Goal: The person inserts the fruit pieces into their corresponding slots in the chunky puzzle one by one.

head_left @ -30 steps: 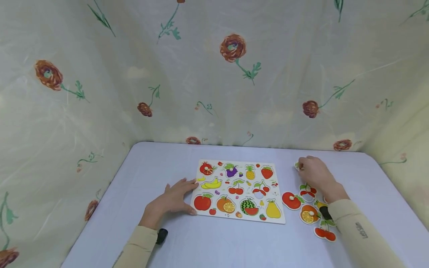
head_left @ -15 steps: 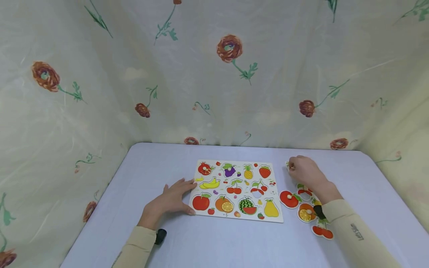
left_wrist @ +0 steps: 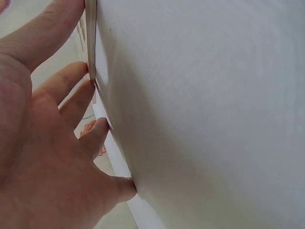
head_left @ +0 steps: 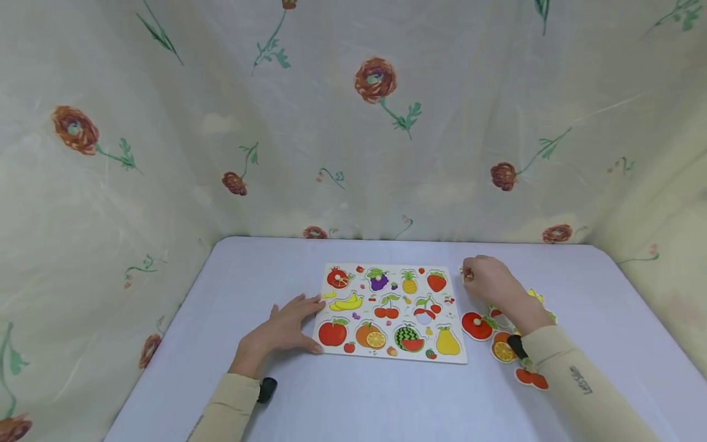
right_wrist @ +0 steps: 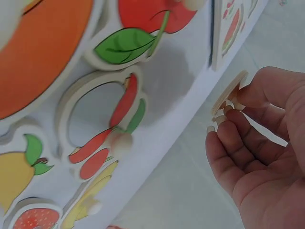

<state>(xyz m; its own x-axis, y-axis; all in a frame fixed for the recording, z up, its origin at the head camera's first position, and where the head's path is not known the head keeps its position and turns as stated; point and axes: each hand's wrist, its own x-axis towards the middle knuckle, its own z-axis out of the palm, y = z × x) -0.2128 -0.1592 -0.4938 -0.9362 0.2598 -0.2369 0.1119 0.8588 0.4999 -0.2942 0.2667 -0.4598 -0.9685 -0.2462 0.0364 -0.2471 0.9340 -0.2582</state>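
Observation:
My left hand [head_left: 284, 328] is spread with straight fingers at the left edge of a white fruit puzzle board [head_left: 458, 319]. In the left wrist view, its thumb and fingertips touch the board's edge [left_wrist: 91, 43] and the cloth beside it. Off the board's upper right corner, my right hand [head_left: 488, 279] pinches a small puzzle piece [right_wrist: 229, 93] by its knob. That piece is edge-on in the right wrist view, so its picture is hidden. Below this hand lie knobbed pieces: a red fruit piece [head_left: 477, 326], an orange piece [head_left: 503, 348] and a cherry piece [head_left: 532, 378].
The right forearm partly covers the heap of loose pieces. In the right wrist view a pear piece [right_wrist: 16, 174], a banana piece [right_wrist: 93, 193] and a ring-shaped piece [right_wrist: 64, 121] also show. A white cloth covers the table [head_left: 353, 405]; a flowered curtain [head_left: 442, 184] hangs behind it.
My right hand has moved left with the pinched piece, towards the board's upper right corner. Yellow pieces now show behind its wrist. The left hand stays at the board's edge.

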